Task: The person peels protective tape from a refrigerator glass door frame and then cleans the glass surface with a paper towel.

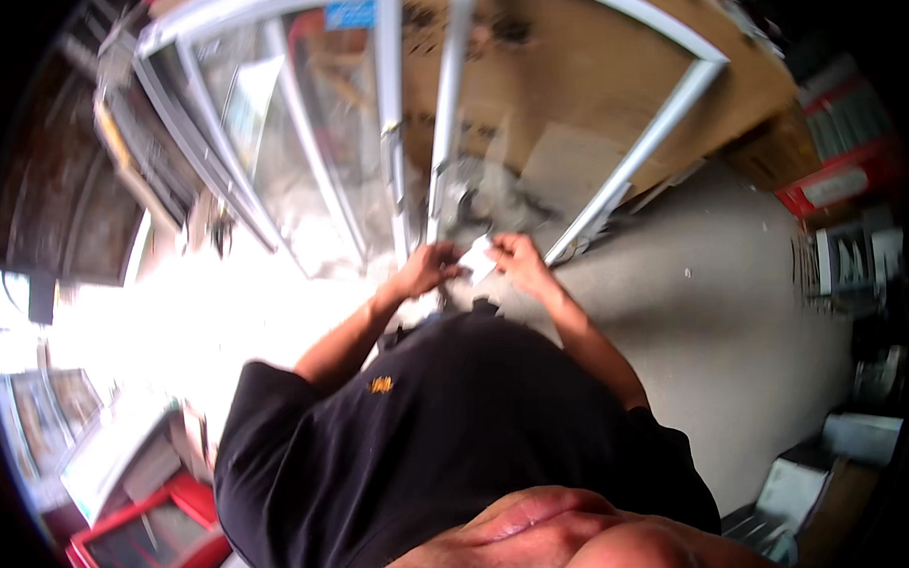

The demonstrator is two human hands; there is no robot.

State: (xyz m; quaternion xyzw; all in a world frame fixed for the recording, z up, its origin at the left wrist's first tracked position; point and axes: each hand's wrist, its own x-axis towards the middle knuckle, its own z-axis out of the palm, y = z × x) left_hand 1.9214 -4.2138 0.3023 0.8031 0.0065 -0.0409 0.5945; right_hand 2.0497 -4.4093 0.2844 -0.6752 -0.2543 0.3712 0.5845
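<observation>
A small white piece (481,260), like paper or thin sheet, is held between my two hands in front of my body. My right hand (519,261) pinches its right side between thumb and fingers. At its left side, the fingers of my left hand (430,269) are closed against it. Motion blur hides the fine detail of the piece and of the fingertips. Just beyond my hands stand white-framed glass panels, one on the left (393,126) with a blue label (351,14), another on the right (638,162).
Behind the right frame lies a brown board (577,69). Several dark frames (154,144) lean at the far left. A red-rimmed case (148,535) stands at the lower left. Along the right are a red crate (841,175) and boxes (797,492), beside grey floor (716,315).
</observation>
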